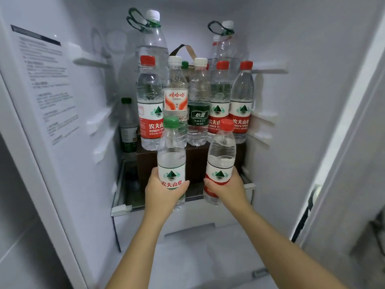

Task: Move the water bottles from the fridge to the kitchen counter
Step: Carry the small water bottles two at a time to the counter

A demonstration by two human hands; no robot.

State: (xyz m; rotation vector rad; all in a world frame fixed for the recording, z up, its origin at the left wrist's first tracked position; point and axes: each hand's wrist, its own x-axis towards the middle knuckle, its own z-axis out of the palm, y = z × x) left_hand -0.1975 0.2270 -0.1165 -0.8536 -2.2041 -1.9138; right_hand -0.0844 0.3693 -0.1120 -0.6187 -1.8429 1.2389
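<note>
In the hands, two bottles [171,161].

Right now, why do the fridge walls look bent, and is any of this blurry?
Head view: the wide-angle lens bows the fridge door outward at the edges; the label text there is smeared, while the green-capped bottle in the left hand reads fairly sharp; light is soft, even, with little glare.

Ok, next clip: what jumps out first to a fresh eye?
Two hands raised at the open fridge, each gripping a bottle: the left hand holds a green-capped bottle, the right hand a red-capped bottle. Behind them a crowded row of water bottles stands on a brown box.
</note>
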